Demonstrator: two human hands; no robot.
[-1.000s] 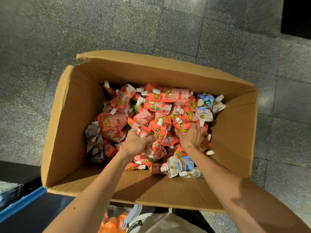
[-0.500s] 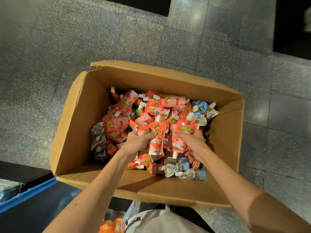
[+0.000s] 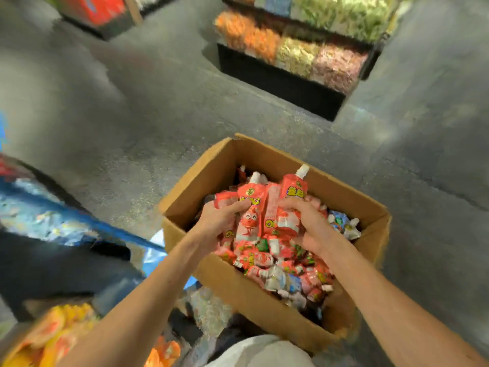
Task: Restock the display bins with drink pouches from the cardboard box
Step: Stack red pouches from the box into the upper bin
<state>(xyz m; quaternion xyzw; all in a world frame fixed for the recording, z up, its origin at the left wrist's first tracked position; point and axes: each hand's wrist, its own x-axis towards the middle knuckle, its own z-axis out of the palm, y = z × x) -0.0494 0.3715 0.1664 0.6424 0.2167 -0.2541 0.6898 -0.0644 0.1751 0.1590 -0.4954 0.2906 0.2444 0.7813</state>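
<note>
— Where are the drink pouches (image 3: 288, 268)?
— Most lie heaped in the cardboard box (image 3: 209, 271), which sits on the grey floor (image 3: 132, 144). A bunch of red pouches (image 3: 260, 215) is held up above the heap, spouts upward, between the two hands.
— How do the hands hold it?
— The left hand (image 3: 217, 223) grips the bunch from its left side, fingers (image 3: 239, 206) curled over the front of a pouch. The right hand (image 3: 309, 229) grips from the right, its fingers wrapped round another red pouch topped by a white cap (image 3: 303, 170).
— Anything else in the box?
— A few pale blue-and-white pouches (image 3: 344, 226) by the right wall, and more at the near end.
— And the bins?
— A blue-edged display bin (image 3: 87, 221) stands just left of the box; it is too blurred to tell what it holds, perhaps packets. Orange packets (image 3: 60, 332) show at the lower left. Across the floor, well apart from the box, a dark shelf unit (image 3: 280, 83) carries orange, green and pink goods
</note>
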